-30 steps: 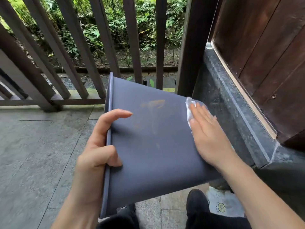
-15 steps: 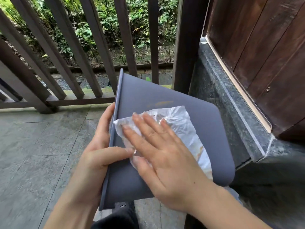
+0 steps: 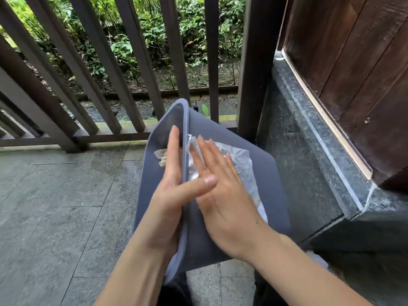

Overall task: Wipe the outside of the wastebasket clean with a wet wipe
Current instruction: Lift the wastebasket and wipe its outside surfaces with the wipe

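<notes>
The blue-grey wastebasket point(image 3: 265, 173) lies tilted on its side in front of me, mouth turned left, so part of its inside shows. My left hand point(image 3: 170, 202) grips its rim, fingers inside the mouth and thumb across the outer wall. My right hand point(image 3: 223, 195) lies flat on the outer wall, pressing down a white wet wipe point(image 3: 242, 164) that carries a brownish stain near its lower edge. A crumpled bit of white paper point(image 3: 161, 157) sits inside the basket behind my left fingers.
A dark wooden railing point(image 3: 123, 85) stands just behind the basket, with greenery beyond. A dark stone ledge point(image 3: 313, 155) and a wooden door point(image 3: 364, 74) rise on the right. Grey stone floor tiles point(image 3: 55, 206) spread to the left. My dark trouser legs show below.
My right hand swept the wipe from the basket's right edge leftward to the rim. The basket has turned so its mouth faces me more, and my left fingers have slid inside.
</notes>
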`<state>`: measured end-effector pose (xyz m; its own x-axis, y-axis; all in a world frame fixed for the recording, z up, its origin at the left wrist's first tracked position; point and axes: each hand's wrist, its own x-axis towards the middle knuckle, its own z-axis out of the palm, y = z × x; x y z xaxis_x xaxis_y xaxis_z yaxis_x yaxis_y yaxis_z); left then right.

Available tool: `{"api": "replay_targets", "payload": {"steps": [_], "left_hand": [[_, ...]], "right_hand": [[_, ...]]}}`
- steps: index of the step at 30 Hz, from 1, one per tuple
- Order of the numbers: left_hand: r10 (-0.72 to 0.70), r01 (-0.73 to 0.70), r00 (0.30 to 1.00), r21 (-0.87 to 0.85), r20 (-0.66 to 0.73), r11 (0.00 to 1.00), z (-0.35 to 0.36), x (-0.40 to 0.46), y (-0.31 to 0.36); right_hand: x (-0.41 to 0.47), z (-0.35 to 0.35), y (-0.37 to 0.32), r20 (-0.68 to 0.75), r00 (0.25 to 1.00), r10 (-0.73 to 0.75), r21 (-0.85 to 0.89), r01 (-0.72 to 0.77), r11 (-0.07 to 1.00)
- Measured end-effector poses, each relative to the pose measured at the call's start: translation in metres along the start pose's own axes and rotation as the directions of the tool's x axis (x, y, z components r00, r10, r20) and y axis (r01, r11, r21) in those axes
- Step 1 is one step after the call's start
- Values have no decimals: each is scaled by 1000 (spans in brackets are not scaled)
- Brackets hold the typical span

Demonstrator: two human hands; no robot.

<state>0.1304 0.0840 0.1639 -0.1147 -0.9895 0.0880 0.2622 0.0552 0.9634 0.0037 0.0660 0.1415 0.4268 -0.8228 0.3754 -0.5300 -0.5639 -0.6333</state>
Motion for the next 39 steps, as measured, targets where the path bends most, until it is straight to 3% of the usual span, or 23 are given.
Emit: {"api": "replay_targets", "payload": {"steps": [3,9,14,20,24,29,33,37,39], "left_hand": [[63,-64,993,-1,-95,998,-6,8,8],[115,-116,975,4,-190,993,-18,21,13],[52,-62,993,-95,-104,994,-25,21,11],[25,-21,1000,-246,14,969,-19,14,2],[30,-14,998,-272,55,962,-11,12,-1],[28,-24,997,-62,66,998,-5,15,-3],[10,1,997,-146,77,989,-3,13,-4],[-20,20,1000,-232,5,972,-12,6,2],[-11,8,1000,-242,-9,970,-15,1,6]], "right_hand": [[-6,12,-11,-3,998,-66,38,66,997],[-3,16,-15,-14,986,-168,-114,165,980],[2,11,1,-16,977,-211,-202,203,958],[13,1,16,-136,969,-208,-217,175,960],[17,-6,24,-168,975,-143,-185,112,976],[19,3,20,-207,978,2,-33,-9,999],[26,13,15,-188,982,10,58,1,998],[30,7,27,-133,991,1,-52,-8,999],[35,-9,46,-136,982,134,-96,-148,984]]}}
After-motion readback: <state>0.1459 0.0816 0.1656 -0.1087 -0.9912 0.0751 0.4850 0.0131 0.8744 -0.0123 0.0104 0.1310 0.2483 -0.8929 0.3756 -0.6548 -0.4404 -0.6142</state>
